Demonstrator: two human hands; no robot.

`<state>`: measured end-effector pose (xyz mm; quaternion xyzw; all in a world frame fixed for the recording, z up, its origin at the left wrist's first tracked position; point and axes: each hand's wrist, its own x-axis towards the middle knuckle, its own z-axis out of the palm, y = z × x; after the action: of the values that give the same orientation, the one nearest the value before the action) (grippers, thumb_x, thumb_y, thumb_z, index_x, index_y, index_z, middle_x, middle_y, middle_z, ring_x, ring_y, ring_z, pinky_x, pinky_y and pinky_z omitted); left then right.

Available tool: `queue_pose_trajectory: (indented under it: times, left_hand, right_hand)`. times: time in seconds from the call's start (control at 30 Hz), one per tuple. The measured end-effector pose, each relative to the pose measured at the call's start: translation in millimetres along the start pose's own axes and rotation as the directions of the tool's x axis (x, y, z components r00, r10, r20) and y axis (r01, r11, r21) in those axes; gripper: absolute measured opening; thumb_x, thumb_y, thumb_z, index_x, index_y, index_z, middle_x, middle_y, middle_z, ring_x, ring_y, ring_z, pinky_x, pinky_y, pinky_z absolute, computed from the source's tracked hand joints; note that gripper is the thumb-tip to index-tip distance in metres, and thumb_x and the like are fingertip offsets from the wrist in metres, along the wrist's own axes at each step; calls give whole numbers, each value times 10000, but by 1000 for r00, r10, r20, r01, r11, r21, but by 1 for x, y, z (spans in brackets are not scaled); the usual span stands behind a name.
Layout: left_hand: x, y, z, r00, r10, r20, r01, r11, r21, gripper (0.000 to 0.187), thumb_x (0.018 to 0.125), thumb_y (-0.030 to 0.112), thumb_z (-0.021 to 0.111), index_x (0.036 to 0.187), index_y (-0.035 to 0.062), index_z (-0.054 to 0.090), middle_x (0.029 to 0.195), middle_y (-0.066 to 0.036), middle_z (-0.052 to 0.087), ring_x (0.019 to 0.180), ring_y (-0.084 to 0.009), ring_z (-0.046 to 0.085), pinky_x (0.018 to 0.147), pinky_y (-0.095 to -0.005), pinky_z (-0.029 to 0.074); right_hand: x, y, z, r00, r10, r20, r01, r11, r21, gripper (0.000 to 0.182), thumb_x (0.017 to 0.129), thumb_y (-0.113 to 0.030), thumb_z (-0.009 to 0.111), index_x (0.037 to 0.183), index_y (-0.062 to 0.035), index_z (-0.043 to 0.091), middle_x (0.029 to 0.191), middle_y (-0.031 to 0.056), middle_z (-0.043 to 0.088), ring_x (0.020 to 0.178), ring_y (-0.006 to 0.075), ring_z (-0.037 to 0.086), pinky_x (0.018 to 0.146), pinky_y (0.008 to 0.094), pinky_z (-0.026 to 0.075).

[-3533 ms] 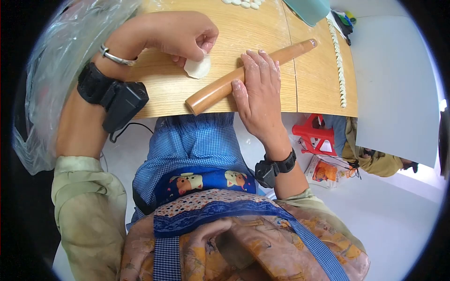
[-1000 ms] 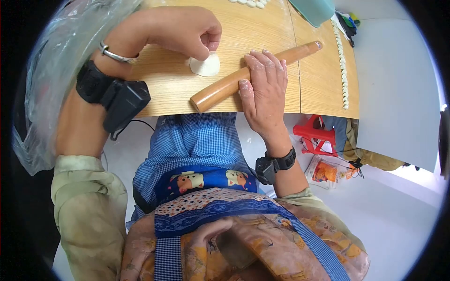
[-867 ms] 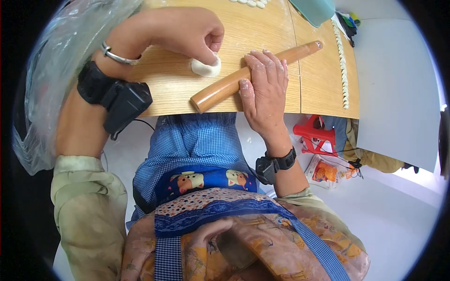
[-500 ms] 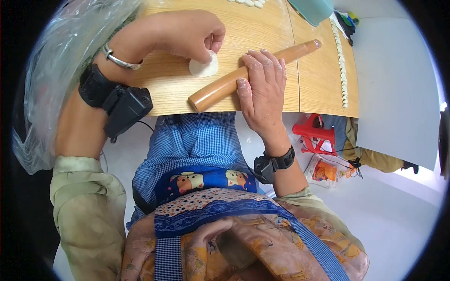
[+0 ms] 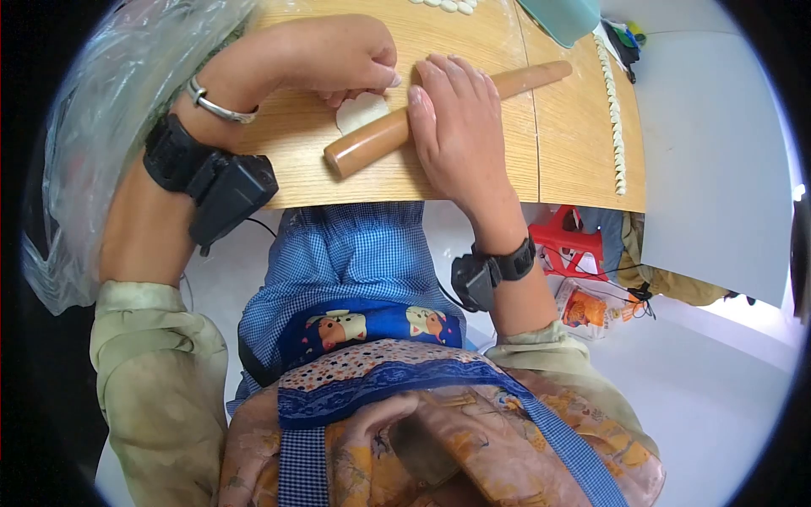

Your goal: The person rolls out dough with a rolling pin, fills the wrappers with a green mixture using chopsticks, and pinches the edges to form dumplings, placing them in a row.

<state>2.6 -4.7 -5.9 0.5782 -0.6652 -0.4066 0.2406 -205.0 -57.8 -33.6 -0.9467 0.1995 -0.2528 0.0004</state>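
My left hand is closed, its curled fingertips at the far edge of a small round dough wrapper on the wooden tabletop. My right hand holds a wooden rolling pin from above, fingers laid across it and thumb close to them. Flour whitens some of the right fingers. The pin lies at a slant, its left end over the near edge of the wrapper. My left fingers hide part of the wrapper's far edge.
A line of small pale dough pieces runs along the table's right side. More flat pale pieces lie at the far edge, near a light green container. Clear plastic sheeting hangs at the left. A red stool stands below.
My right hand has pushed the rolling pin away from me and slightly left, onto the wrapper's near edge. My left fingers have shifted to the wrapper's far edge.
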Motion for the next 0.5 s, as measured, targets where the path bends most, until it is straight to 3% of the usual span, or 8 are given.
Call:
queue_pose_trajectory:
  times: [0.27,0.37,0.43,0.5]
  left_hand:
    - [2,-3,-6,998,-51,-43,49,998,-50,356,963,236,509,710,-1,588,587,-43,563,478,-111,543,453,-271,457]
    - [2,-3,-5,997,-63,44,65,997,-34,275,902,198,586,726,-13,598,601,-47,567,517,-116,536,492,-276,457]
    - [5,-12,0,992,126,1,-125,982,142,182,807,139,667,747,-22,607,618,-44,569,574,-125,541,540,-279,453]
    - [4,-8,1,992,129,-1,-127,979,157,159,771,114,685,754,-23,606,627,-41,573,601,-128,550,555,-283,455]
  right_hand:
    - [31,4,20,999,-20,-33,20,1000,4,403,963,-278,498,1176,51,594,1222,240,608,1194,434,525,1046,509,374]
    - [22,3,16,999,10,-33,-10,1000,-2,421,959,-286,509,1213,42,578,1256,240,587,1215,430,504,1069,523,348]
    - [9,1,8,999,38,-15,-38,999,-8,432,957,-290,514,1236,36,566,1277,238,573,1231,425,489,1084,532,329]
    - [-5,-2,-4,995,74,59,-76,997,33,457,957,-297,516,1287,18,534,1328,228,531,1283,416,441,1129,551,266]
